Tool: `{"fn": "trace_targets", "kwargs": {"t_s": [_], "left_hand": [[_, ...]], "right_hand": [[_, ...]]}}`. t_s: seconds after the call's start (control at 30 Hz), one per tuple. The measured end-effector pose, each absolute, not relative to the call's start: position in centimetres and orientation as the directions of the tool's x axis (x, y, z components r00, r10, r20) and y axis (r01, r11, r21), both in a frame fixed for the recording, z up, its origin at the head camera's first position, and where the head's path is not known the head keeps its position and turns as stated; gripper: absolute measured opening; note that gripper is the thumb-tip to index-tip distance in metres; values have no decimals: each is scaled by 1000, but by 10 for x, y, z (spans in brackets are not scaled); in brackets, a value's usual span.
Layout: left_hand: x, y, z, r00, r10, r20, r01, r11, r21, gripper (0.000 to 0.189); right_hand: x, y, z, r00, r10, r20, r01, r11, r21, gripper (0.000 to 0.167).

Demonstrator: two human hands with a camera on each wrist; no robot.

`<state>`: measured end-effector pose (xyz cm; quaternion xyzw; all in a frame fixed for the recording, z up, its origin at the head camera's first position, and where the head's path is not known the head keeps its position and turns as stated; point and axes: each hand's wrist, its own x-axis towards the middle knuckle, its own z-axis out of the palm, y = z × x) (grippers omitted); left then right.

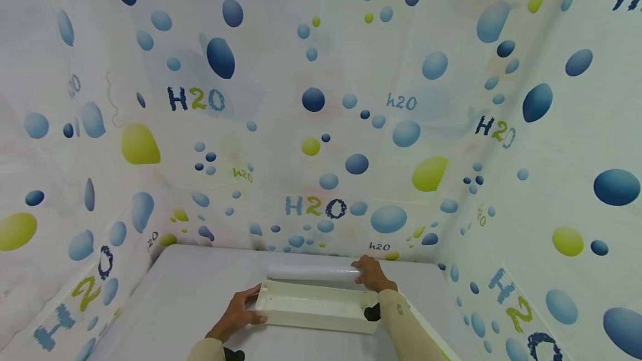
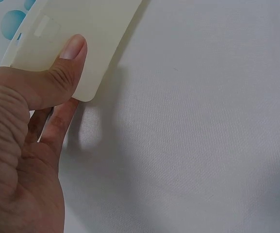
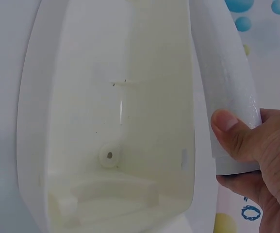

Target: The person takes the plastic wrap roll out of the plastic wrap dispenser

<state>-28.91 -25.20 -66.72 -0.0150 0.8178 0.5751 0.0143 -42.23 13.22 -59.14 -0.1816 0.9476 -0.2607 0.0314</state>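
A long cream plastic box, open at the top, lies crosswise on the white table. My left hand holds its left end; in the left wrist view the thumb lies on the outer face of the box and the fingers are partly hidden behind it. Just beyond the box lies a glossy white roll, roughly parallel to it. With my right hand I grip the right end of this roll, thumb on the near side. Inside the box, a small round hole shows near one end.
A white cloth covers the table. Sheets printed with bubbles and "H2O" rise behind the table and on both sides. A pale strip runs beside my right forearm.
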Motion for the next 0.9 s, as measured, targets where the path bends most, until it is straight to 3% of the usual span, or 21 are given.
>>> {"fn": "trace_targets", "kwargs": {"t_s": [0.2, 0.6, 0.9], "left_hand": [[-290, -255, -669, -1000, 7, -30, -26, 342, 939, 102], [-289, -257, -673, -999, -10, -34, -35, 362, 932, 101], [-289, -258, -677, -1000, 15, -2, 4, 359, 933, 100]], "right_hand": [[-424, 129, -596, -951, -310, -21, -247, 797, -552, 47], [-425, 124, -603, -956, -293, -28, -227, 792, -566, 47], [-425, 127, -610, -948, -317, -24, -265, 830, -490, 47]]}}
